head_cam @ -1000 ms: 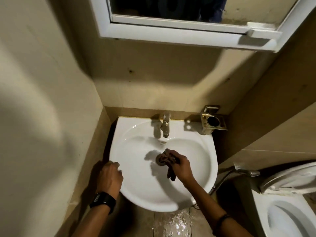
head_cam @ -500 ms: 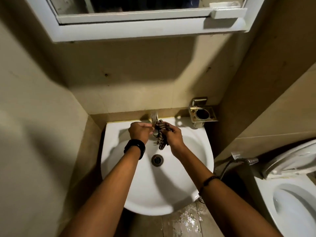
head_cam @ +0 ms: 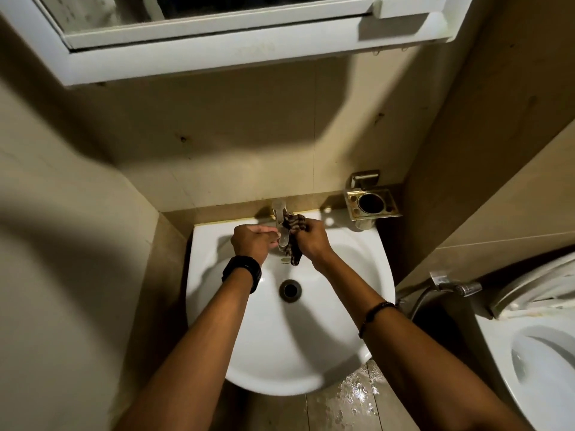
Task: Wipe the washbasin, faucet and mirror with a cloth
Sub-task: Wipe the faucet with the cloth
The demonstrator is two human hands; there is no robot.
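Note:
A white washbasin (head_cam: pixel 326 343) is fixed in the corner, with a dark drain (head_cam: pixel 290 290) in its bowl. The metal faucet (head_cam: pixel 280 213) stands at the basin's back edge. My right hand (head_cam: pixel 314 241) is shut on a dark striped cloth (head_cam: pixel 294 236) and presses it against the faucet's right side. My left hand (head_cam: pixel 252 242), with a black watch on the wrist, holds the faucet's spout from the left. The mirror (head_cam: pixel 217 7) in a white frame hangs above, only its lower edge showing.
A metal tumbler holder (head_cam: pixel 371 203) is mounted right of the faucet. A toilet (head_cam: pixel 535 362) with its lid up stands at the right, a spray hose (head_cam: pixel 451 287) beside it. The floor (head_cam: pixel 351 399) under the basin is wet. Walls close in left and right.
My right hand lifted the cloth from the drain up to the faucet. My left hand left the basin's left rim and took hold of the faucet. Since half a second ago, little moved.

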